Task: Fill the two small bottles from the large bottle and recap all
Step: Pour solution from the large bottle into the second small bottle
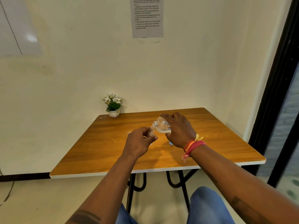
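While tipped neck-down toward the left, large clear plastic bottle [162, 126] gripped round its broad body by right hand [178, 130], fingers wrapped over the top and thumb under. Held above the middle of the wooden table [226, 143], nearer the far edge than the near one. Left hand [140, 141] curled shut round small clear bottle [151, 130], only its ribbed open neck showing above the fingers, just under the big bottle's mouth. Likely light, thin-walled and a little springy, both; smooth and probably slick if wet. Best held at the widest part of the body for the large one, low on the body for the small one, leaving the neck free. Clear liquid pooled low in the tilted large bottle. Small blue object [170, 143], perhaps a cap, on the table below the right wrist. Second small bottle not clearly seen.
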Tool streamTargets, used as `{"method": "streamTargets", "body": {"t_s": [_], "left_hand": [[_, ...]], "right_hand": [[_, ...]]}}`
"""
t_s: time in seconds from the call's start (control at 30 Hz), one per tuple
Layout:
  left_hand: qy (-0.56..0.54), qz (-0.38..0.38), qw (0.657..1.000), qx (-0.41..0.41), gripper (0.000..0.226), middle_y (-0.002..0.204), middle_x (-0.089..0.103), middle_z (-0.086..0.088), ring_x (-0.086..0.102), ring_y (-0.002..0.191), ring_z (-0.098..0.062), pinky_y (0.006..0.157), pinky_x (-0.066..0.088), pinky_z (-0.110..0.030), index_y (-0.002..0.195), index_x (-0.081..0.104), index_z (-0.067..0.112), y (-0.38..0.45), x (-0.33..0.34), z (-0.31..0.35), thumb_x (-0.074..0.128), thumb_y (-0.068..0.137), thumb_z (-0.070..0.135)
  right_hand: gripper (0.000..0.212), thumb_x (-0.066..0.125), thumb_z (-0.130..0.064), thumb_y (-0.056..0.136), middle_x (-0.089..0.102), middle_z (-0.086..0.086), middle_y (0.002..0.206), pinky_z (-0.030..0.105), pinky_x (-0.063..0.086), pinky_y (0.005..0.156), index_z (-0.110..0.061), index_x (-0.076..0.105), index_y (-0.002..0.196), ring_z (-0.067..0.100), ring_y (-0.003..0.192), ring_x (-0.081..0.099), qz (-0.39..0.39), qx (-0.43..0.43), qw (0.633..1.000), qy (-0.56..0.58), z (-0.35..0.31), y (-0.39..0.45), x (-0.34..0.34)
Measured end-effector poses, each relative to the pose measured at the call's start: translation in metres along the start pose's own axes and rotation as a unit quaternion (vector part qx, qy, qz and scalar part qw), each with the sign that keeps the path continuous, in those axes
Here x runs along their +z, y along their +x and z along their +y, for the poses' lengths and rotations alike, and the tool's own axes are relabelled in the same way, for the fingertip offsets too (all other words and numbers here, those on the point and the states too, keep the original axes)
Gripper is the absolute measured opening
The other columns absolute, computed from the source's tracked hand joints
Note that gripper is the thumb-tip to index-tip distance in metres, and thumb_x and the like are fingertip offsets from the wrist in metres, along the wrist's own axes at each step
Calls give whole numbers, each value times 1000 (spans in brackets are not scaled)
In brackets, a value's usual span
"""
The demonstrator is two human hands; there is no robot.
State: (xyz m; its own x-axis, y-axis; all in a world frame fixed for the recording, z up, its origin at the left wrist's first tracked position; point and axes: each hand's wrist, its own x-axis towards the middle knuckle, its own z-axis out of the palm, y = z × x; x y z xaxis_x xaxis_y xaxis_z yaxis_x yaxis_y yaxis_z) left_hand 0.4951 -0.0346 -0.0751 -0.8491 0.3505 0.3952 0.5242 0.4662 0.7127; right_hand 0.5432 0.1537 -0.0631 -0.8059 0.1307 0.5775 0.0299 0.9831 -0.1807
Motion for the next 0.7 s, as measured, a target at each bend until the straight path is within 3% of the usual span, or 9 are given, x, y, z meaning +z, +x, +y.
{"method": "streamTargets", "body": {"t_s": [0.2, 0.37, 0.7], "left_hand": [[-1, -2, 1000, 1, 45, 106, 74, 8, 65, 88, -3, 76, 49, -22, 126, 71, 24, 1, 0, -3, 79, 85, 41], [-1, 2, 1000, 3, 45, 102, 72, 10, 65, 87, -3, 75, 50, -23, 126, 71, 24, 0, 0, -1, 79, 85, 41], [4, 4, 1000, 5, 47, 101, 71, 11, 60, 83, 5, 66, 41, -11, 128, 69, 24, 4, -3, 1, 79, 85, 41]], "right_hand": [[80, 81, -21, 72, 56, 4, 122, 37, 54, 85, -39, 41, 139, 27, 109, 57, 6, -3, 1000, -3, 0, 0, 0], [81, 82, -21, 71, 57, 4, 121, 38, 54, 85, -39, 41, 138, 27, 109, 58, 12, -8, 1000, -12, 0, 2, 0], [81, 82, -20, 72, 57, 6, 129, 42, 56, 92, -36, 42, 140, 28, 116, 57, 16, -19, 1000, -14, -4, 6, -6]]}}
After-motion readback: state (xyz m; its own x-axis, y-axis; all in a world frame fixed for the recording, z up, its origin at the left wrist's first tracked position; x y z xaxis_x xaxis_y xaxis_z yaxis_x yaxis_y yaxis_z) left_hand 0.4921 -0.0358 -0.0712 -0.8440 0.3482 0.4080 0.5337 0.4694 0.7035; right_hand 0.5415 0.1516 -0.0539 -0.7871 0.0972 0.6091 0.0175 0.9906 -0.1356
